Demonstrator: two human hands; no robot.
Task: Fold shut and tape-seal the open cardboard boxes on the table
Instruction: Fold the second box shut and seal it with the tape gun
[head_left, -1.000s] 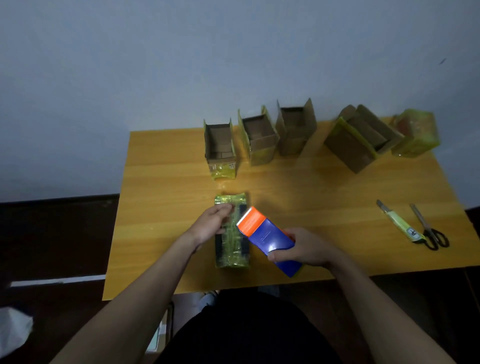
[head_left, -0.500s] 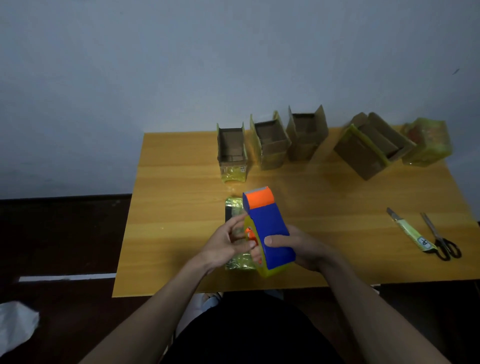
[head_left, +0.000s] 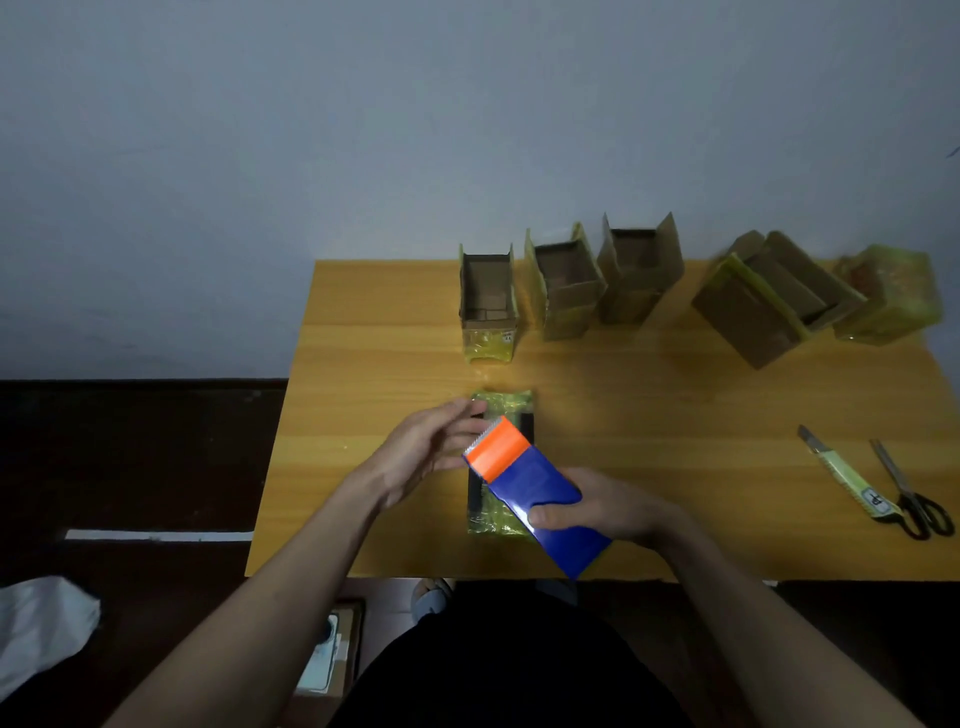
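Near the table's (head_left: 363, 364) front edge lies the light, stiff box (head_left: 501, 410) — steady it with your flat left hand (head_left: 431, 452) while your right hand (head_left: 608, 509) clasps the tape dispenser (head_left: 535, 493) — mind the slick tape.

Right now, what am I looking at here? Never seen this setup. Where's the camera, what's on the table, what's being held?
There is no machine: a person works with two bare hands, filmed by a wide-angle camera on their head looking forward and down. The right hand grips a blue tape dispenser with an orange front. The left hand, fingers fairly straight, is at a closed box wrapped in yellowish tape on the wooden table. Along the table's far edge stand four open cardboard boxes and one taped box. At the right lie a utility knife and scissors.
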